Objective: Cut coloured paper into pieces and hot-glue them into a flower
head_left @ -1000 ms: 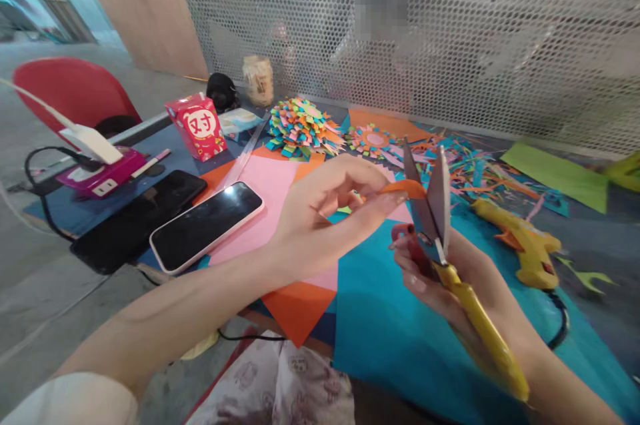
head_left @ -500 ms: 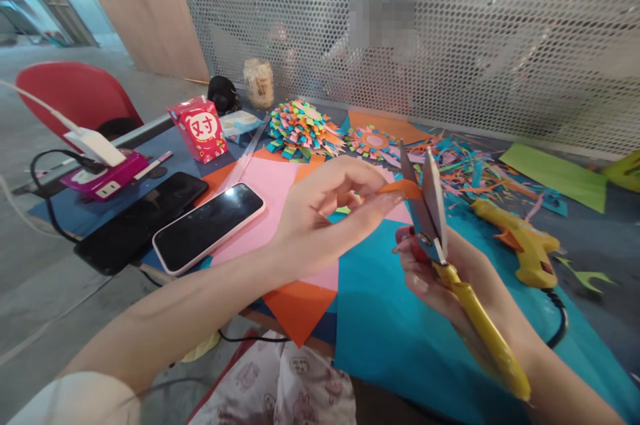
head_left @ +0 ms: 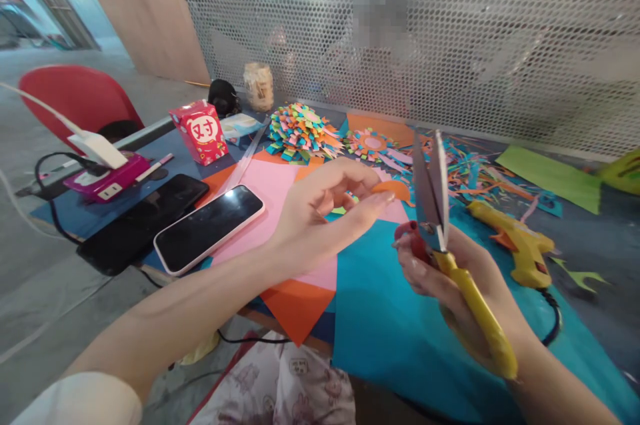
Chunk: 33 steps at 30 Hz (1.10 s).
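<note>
My left hand (head_left: pixel 311 225) pinches orange paper (head_left: pixel 398 190), likely light and easily creased, by one end; my right hand (head_left: pixel 483 271) grips scissors (head_left: pixel 427 198).

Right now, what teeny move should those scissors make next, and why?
Probably ease the scissors, in the right hand, slightly toward the orange strip: their blades stand apart, and the strip, pinched in the left hand, looks just clear of them.

Free room over blue paper (head_left: pixel 385 318), scissors (head_left: pixel 452 269) rightward.
</note>
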Motion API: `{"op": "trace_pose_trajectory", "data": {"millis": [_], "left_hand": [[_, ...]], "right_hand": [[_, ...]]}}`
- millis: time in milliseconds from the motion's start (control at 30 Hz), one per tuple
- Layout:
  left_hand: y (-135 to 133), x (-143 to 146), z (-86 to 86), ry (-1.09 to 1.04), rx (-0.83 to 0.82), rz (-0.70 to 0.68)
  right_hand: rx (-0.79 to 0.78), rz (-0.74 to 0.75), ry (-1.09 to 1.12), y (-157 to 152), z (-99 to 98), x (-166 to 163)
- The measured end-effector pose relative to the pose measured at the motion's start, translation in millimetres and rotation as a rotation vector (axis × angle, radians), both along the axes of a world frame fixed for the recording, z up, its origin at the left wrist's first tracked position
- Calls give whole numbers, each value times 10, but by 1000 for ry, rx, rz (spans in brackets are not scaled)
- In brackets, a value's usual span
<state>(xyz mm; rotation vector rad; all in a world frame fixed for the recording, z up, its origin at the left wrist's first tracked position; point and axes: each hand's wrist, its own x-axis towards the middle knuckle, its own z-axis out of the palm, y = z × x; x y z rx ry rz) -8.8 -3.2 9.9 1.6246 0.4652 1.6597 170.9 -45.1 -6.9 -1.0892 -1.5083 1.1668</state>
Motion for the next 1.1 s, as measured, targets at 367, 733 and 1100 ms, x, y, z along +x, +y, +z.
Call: {"op": "trace_pose_trajectory", "data": {"millis": [367,733,1100], "left_hand": [[-43,-29,11,489,128,-83],[-29,-17,-1,492,196,-30],[-44,-14,-15,484,-82,-86]], "right_hand": [[237,-236,7,6,95,-7],[238,-274,-29,-30,203,-68],[198,-252,66,16,189,-70]]}}
